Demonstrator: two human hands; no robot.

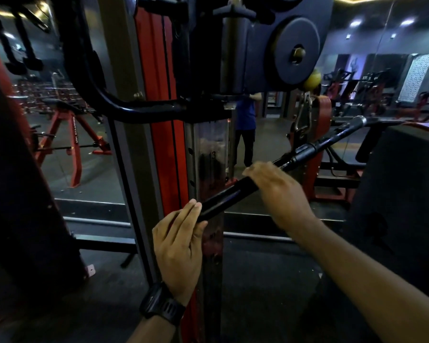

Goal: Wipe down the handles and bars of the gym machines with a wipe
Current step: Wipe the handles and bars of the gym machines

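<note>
A long black bar [223, 196] hangs slanted from a metal clip [304, 115] on the cable machine, its low end at centre and its grey knurled end [357, 123] up at the right. My right hand [280, 194] grips the bar's smooth black sleeve from above, fingers curled over it. My left hand [178, 246], with a dark watch on its wrist, touches the bar's low end with straight fingers, the thumb just beneath. No wipe shows in either hand; anything under my right palm is hidden.
The machine's red and black upright [164, 144] and its weight-stack cover [211, 157] stand right behind the bar. A black pulley housing [295, 53] hangs overhead. A dark padded block [406, 194] stands at the right. Behind, a mirror reflects red gym frames and a standing person.
</note>
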